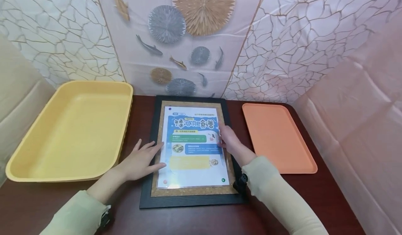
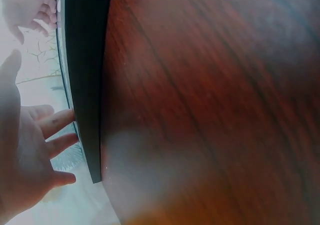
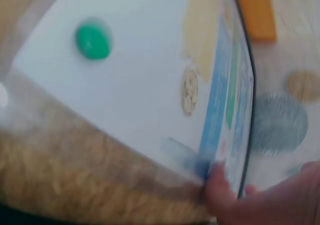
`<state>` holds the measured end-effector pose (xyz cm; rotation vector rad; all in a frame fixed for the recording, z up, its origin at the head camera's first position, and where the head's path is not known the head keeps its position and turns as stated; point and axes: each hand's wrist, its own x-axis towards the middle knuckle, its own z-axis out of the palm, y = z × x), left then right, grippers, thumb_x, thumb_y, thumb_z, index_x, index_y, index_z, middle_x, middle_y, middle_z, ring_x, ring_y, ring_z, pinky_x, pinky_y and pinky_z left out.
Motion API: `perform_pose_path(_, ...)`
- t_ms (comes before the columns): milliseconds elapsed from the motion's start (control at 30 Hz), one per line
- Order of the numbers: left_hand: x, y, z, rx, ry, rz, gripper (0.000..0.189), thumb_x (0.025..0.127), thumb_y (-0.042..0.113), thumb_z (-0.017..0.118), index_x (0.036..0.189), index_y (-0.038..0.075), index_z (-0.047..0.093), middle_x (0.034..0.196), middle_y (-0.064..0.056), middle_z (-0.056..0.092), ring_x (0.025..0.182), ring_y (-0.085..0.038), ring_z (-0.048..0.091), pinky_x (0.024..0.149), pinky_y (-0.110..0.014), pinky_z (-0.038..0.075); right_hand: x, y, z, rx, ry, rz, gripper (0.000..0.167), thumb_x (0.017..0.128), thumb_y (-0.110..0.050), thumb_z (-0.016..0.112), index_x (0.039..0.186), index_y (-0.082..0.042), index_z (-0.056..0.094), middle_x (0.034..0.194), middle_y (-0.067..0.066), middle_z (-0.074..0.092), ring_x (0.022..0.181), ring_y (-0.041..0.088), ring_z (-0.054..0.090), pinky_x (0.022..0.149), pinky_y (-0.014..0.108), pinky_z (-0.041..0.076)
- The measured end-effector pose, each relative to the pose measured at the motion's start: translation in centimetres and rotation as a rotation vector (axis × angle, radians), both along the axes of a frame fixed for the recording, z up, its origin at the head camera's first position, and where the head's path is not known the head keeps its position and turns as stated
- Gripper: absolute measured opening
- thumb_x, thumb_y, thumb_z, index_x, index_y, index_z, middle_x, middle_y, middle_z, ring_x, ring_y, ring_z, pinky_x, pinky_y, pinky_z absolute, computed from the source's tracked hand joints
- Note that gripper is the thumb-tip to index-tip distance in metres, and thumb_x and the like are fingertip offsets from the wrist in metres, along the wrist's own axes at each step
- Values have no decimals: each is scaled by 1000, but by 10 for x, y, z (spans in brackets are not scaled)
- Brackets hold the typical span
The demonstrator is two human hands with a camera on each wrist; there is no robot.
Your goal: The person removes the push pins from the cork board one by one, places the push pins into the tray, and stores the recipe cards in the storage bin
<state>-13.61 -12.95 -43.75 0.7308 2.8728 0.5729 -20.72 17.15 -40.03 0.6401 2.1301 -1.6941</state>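
Observation:
A black-framed cork board [image 1: 188, 192] lies on the table with a printed sheet [image 1: 194, 177] on it, blue-headed with Chinese lettering. My left hand [image 1: 139, 161] spreads its fingers over the board's left side, fingertips at the sheet's edge; in the left wrist view they reach the black frame [image 2: 85, 75]. At the sheet's right edge, my right hand [image 1: 232, 140] pinches a small translucent strip [image 3: 185, 160] with a dark blue end, blurred by the thumb tip [image 3: 220, 185]. Round coloured pins mark three corners: purple [image 1: 170, 109], orange [image 1: 165, 182] and green [image 1: 223, 180].
To the left stands a deep yellow tray [image 1: 76, 83]. A flat orange tray [image 1: 279, 140] lies to the right of the board. The dark reddish-brown table [image 1: 176, 222] meets a patterned cloth backdrop [image 1: 201, 71] at the back, with pale cloth at both sides.

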Motion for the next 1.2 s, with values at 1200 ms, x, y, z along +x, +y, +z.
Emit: perform_pose_path(1200, 2, 3, 2, -72, 51, -33, 65, 81, 48, 66, 130, 6, 54, 134, -15, 53, 129, -36, 43, 109, -64, 20, -10, 23, -22, 332, 117, 247, 58, 85, 3, 61, 138, -2, 38, 97, 15, 52, 87, 25, 59, 81, 35, 56)
